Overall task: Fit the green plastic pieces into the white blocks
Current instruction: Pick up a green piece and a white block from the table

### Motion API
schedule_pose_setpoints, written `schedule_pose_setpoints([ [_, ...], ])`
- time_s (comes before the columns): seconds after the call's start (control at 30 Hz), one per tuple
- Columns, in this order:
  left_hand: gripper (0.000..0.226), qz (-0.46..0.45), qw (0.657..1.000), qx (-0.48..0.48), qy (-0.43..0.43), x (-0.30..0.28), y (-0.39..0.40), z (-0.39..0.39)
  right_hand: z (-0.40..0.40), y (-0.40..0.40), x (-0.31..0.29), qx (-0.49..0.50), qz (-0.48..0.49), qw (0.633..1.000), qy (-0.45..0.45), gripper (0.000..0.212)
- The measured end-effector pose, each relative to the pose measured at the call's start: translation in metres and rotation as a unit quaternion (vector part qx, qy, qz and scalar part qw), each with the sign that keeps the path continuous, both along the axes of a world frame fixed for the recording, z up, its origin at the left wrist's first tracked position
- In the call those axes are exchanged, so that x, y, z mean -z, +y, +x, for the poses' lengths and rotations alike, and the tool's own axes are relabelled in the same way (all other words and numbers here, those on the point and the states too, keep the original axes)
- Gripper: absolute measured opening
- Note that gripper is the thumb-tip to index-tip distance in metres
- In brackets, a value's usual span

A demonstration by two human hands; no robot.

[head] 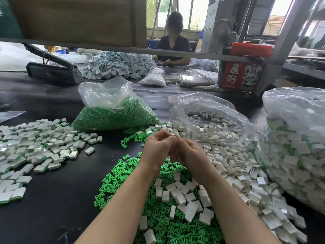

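Nearest me, under my forearms, lies a loose spread of small bright green forked plastic pieces [112, 182] with small white rectangular hollow plastic blocks [177, 194] scattered over it, far too many of each to count. Above that heap my left hand [158, 148] and right hand [189, 154] meet, fingers curled inward and tips pressed together on something small; a sliver of white shows at the fingertips, most likely a block, but I cannot tell whether a green piece is in there too. I judge these parts light, stiff and a little slick, so I would pinch a block by its flat faces and a green piece by its solid end, prongs leading into the opening. To my left sits a pile of white blocks with green edges showing [35, 147], seemingly fitted ones, too many to count. To my right the unfilled white blocks run up into one open clear plastic bag [207, 117], and a second, bulging clear bag of fitted blocks [297, 138] stands beside it. Straight ahead is one clear bag packed with green pieces [114, 113]. Beyond, across the black tabletop [52, 199], are one grey-white heap of parts [119, 65], one red printed carton [241, 74], and one other seated person [174, 41].
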State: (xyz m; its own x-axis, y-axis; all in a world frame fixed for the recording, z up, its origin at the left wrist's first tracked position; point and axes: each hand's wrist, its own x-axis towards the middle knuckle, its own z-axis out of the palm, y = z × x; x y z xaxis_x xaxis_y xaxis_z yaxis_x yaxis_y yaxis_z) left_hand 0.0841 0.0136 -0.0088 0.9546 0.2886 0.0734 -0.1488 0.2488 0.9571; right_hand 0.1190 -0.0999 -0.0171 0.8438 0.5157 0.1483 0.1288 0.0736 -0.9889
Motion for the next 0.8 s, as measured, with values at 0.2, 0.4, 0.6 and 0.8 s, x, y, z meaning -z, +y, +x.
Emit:
schedule_pose_setpoints([
  [0.2,0.027,-0.043,0.999,0.01,0.009,0.0003,-0.0017,0.0008,-0.0029,-0.0008,-0.0006,0.031,-0.005,0.999,-0.019,0.037],
  [0.4,0.022,-0.061,0.998,0.026,0.015,0.0015,-0.0005,0.0002,-0.0017,-0.0008,0.0015,0.042,-0.03,0.998,-0.042,0.041],
  [0.6,0.013,-0.068,0.997,0.039,0.026,-0.0011,-0.0002,-0.0031,-0.0004,-0.0007,0.0044,0.051,-0.038,0.996,-0.055,0.038],
  [0.8,0.006,-0.032,0.998,0.05,0.026,-0.0012,0.0047,-0.0023,-0.0017,0.0052,0.0032,0.029,0.011,1.0,0.004,0.05],
])
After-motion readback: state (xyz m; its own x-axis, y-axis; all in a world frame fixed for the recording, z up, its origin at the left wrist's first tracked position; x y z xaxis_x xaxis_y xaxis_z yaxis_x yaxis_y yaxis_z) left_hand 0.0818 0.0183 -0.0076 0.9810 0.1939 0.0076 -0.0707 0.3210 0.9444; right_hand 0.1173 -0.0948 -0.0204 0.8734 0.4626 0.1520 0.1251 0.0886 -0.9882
